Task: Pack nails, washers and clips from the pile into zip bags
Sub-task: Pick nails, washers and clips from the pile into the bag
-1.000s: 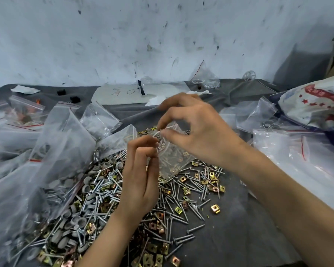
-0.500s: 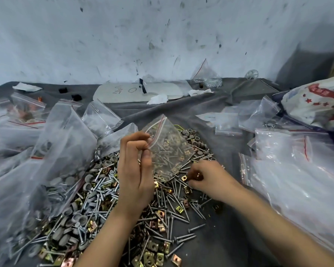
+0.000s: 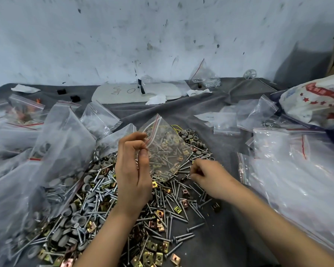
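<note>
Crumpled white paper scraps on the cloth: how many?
3 scraps: one far left by the wall, one at the white board's front edge, one just right of it. Bags could hide more.

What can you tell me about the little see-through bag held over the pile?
It is a small clear plastic zip bag with a thin red stripe along its zip edge. It hangs tilted, one corner up. The left hand pinches it by the zip edge. Its lower end reaches down to the pile of silver nails, grey washers and gold clips. Nails and clips show through it; whether they are inside or behind is unclear.
</note>
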The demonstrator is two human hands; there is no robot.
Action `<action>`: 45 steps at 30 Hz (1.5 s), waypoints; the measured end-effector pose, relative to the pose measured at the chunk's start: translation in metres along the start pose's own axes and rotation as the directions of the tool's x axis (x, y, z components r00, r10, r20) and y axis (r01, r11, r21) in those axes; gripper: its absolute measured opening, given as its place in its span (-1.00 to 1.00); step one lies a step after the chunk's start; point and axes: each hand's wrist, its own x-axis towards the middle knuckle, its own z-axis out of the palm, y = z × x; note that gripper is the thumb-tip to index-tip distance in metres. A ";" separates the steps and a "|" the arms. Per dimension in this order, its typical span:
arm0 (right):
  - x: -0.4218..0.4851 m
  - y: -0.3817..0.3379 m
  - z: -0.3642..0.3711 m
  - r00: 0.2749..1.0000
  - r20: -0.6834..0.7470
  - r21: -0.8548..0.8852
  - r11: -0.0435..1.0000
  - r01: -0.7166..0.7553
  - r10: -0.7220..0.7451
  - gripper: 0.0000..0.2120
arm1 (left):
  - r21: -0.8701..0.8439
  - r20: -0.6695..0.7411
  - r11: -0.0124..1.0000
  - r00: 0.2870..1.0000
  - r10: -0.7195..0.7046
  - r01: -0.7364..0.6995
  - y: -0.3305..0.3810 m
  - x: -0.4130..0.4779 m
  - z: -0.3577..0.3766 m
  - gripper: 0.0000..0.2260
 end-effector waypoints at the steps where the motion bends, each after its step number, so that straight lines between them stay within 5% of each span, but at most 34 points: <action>1: -0.001 -0.001 -0.005 0.999 -0.038 0.064 0.998 -0.004 0.006 -0.94 | -0.001 0.003 1.000 1.000 0.006 -0.006 0.000 0.000 0.000 -0.89; 6: -0.016 -0.032 -0.057 0.944 -0.308 0.471 0.843 0.260 -0.119 -0.74 | 0.001 0.030 1.000 0.999 0.024 -0.024 0.001 0.000 0.000 -0.91; 9: -0.026 -0.061 -0.086 0.844 -0.462 0.505 0.700 0.504 -0.274 -0.75 | -0.004 0.053 0.998 0.997 0.063 -0.063 0.001 -0.001 0.001 -0.91; 12: -0.024 -0.086 -0.091 0.778 -0.510 0.437 0.668 0.602 -0.368 -0.82 | -0.004 0.064 0.995 0.993 0.095 -0.095 0.001 -0.001 0.002 -0.91; 19: -0.011 -0.094 -0.076 0.793 -0.378 0.146 0.815 0.561 -0.478 -0.87 | -0.022 0.059 0.991 0.989 0.134 -0.133 0.001 -0.001 0.002 -0.90; 26: -0.015 -0.073 -0.073 0.709 -0.608 0.252 0.760 0.599 -0.357 -0.86 | -0.024 0.054 0.994 0.993 0.104 -0.102 0.001 0.000 0.001 -0.91; 29: -0.007 -0.055 -0.060 0.732 -0.650 0.333 0.790 0.515 -0.204 -0.85 | -0.015 0.048 0.996 0.994 0.093 -0.092 0.001 0.000 0.001 -0.91; 31: 0.003 -0.039 -0.046 0.813 -0.574 0.320 0.887 0.333 -0.098 -0.83 | -0.023 0.047 0.997 0.996 0.080 -0.079 0.001 0.000 0.000 -0.91; 33: 0.013 -0.018 -0.031 0.940 -0.340 0.183 0.979 0.092 -0.025 -0.85 | -0.023 0.046 0.997 0.997 0.069 -0.068 0.001 -0.001 0.000 -0.91; 35: 0.019 0.000 -0.015 0.994 -0.099 -0.012 0.999 -0.038 0.037 -0.85 | -0.025 0.044 0.998 0.997 0.065 -0.064 0.001 0.000 0.000 -0.90; 45: 0.031 0.019 -0.001 0.999 -0.030 -0.265 0.964 -0.019 0.011 -0.83 | -0.010 -0.003 1.000 1.000 0.029 -0.029 -0.003 0.001 0.000 -0.90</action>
